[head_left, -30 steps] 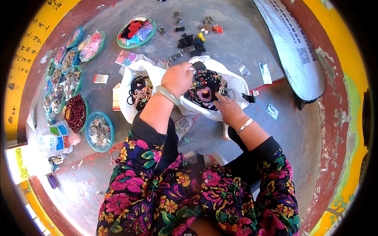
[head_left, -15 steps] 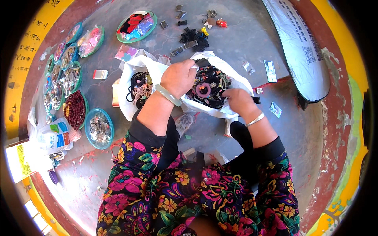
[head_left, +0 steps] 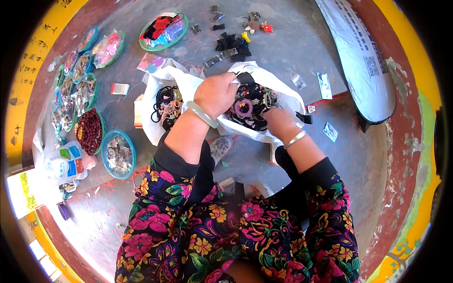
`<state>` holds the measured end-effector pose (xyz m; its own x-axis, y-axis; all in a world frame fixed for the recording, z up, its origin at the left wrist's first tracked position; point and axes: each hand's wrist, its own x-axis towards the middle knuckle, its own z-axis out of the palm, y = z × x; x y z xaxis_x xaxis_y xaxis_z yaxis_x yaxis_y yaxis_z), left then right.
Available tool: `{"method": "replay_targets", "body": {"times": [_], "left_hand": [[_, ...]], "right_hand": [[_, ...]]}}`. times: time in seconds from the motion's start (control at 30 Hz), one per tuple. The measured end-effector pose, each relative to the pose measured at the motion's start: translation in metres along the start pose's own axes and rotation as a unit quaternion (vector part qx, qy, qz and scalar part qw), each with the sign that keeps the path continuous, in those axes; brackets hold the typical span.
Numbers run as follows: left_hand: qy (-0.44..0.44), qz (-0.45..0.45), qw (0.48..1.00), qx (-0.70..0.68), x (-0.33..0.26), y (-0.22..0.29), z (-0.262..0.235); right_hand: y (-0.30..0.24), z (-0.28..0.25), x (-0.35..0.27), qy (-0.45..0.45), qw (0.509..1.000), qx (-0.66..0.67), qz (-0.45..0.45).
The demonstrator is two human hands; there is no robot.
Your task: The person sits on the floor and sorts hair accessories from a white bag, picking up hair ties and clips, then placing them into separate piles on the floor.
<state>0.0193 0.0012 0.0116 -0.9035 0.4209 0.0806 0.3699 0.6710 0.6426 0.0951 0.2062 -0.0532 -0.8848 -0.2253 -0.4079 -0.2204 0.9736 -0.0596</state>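
fig.: white bag of hair ties on grey floor — purple ring amid them. l. hand closed on bag's left rim; r. hand curled over right side (blurred — can't tell if gripping). 2nd sack adjoins at left; farther l., blue basket, nr. dark-red beads.

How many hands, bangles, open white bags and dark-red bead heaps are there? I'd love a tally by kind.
Hands: 2 (left hand, right hand)
Bangles: 2 (pale green bangle, silver bangle)
Open white bags: 2 (left bag, right bag)
Dark-red bead heaps: 1 (bead heap)
Total: 7
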Motion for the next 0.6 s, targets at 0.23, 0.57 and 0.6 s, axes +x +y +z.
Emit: {"method": "replay_targets", "body": {"times": [0.23,0.57,0.6], "left_hand": [[-0.011,-0.033,0.999,0.001,0.003,0.002,-0.004],[-0.01,-0.068,0.998,-0.003,0.003,0.002,-0.006],[-0.004,-0.063,0.998,-0.003,0.004,0.0,-0.006]], "right_hand": [[0.022,-0.121,-0.028,-0.128,0.919,0.372,-0.029],[-0.008,-0.131,0.004,-0.09,0.87,0.474,-0.101],[-0.015,-0.119,0.012,-0.154,0.896,0.393,-0.136]]}}
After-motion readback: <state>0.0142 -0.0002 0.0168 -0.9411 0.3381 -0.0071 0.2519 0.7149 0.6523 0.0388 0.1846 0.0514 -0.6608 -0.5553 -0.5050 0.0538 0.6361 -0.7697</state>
